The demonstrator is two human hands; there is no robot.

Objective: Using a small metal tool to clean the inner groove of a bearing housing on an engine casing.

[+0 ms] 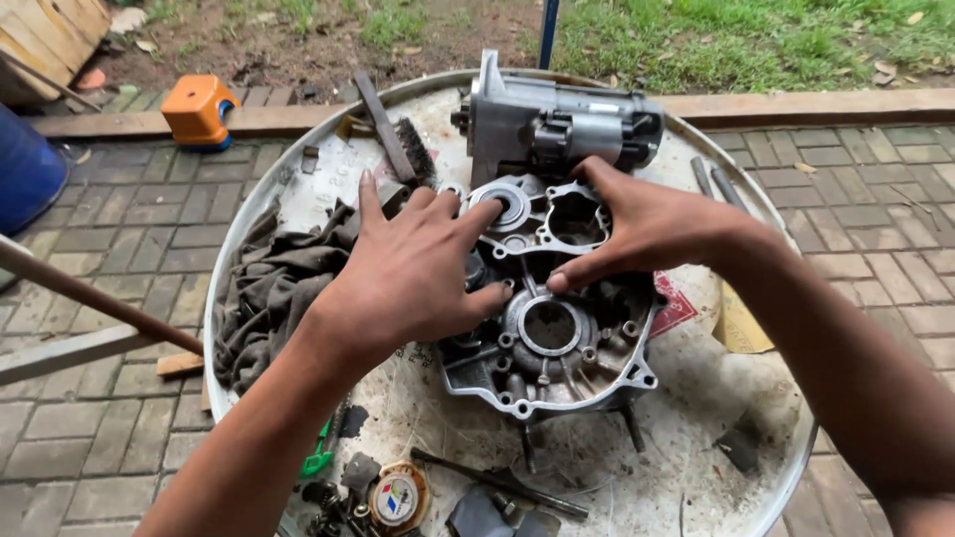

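Observation:
A grey metal engine crankcase half [552,343] lies open side up on a round white metal tray [686,467]. My left hand [413,268] rests on the case's left side, fingers spread, thumb touching the inner rim near the large round bearing hole. My right hand [647,224] comes in from the right, thumb and fingers pressed on the upper part of the case around a square opening. Neither hand holds a loose part. Behind the case stands a grey starter-motor-like block [557,124].
A dark rag [269,288] lies at the tray's left. A wire brush [398,139] sits at the back, with loose bolts, a round badge [398,497] and a green tool [320,455] at the front. An orange stool [197,109] and blue drum [25,169] stand on the paving.

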